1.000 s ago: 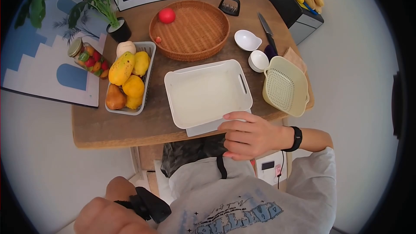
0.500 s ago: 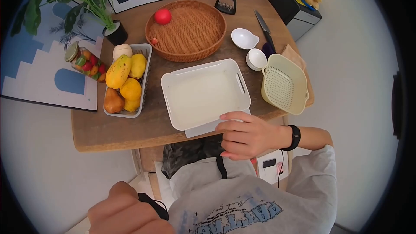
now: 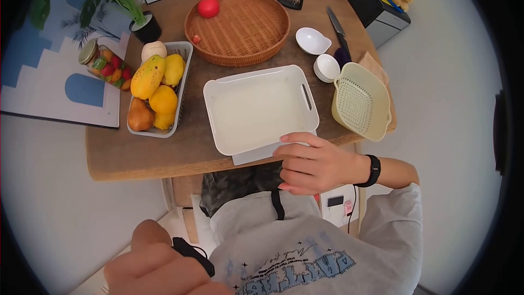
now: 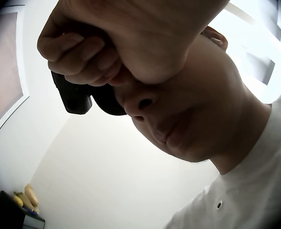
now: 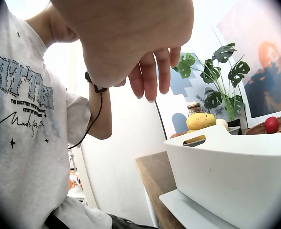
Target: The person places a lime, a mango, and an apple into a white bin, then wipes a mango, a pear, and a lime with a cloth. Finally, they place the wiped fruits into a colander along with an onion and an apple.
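My right hand hovers just in front of the near right corner of a deep white plastic tub, holding nothing. In the right wrist view, the loose fingers of that hand hang downward beside the tub. My left hand is raised at the head, its fingers curled in and overlapping the black device worn there. That hand also looms at the lower left of the head view, next to a black wrist strap. The tub sits on a pale flat board at the table's front edge.
A grey basket of yellow fruit and a pear stands left. Behind is a round wicker tray with a red ball-shaped item. White bowls, a knife and a cream colander lie right. A potted plant stands back left.
My left hand has turned and shifted slightly to the right at the bottom of the head view, showing less of the black wrist strap. The right hand hardly moves; the tabletop things stay put.
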